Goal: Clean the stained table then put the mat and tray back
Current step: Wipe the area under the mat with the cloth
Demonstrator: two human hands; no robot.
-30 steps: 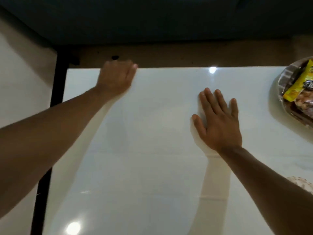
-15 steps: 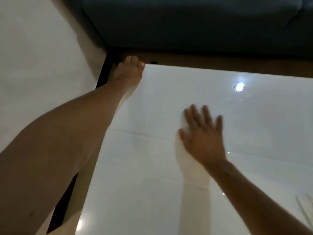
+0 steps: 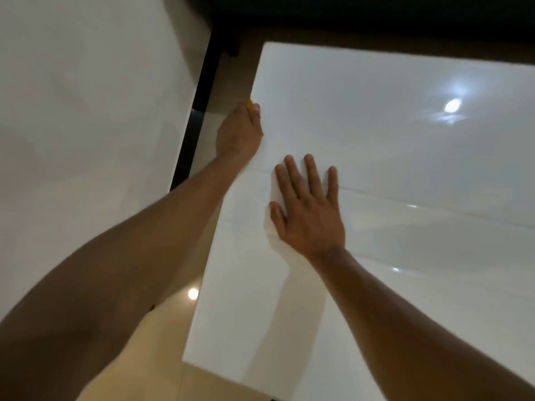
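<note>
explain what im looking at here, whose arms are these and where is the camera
There is no machine: these are a person's two bare arms, filmed by a wide-angle camera worn on their head, looking forward and down. The white glossy surface is a table. The right hand lies flat on it with fingers spread, holding nothing. The left hand is at the table's left edge, fingers curled around something small and yellow; only a tip shows, so I cannot tell what it is. Bright spots are lamp reflections.

We count two hands, the left hand (image 3: pixel 238 134) and the right hand (image 3: pixel 308 208), one glossy white table (image 3: pixel 405 157), and one small yellow bit (image 3: pixel 249 103).
</note>
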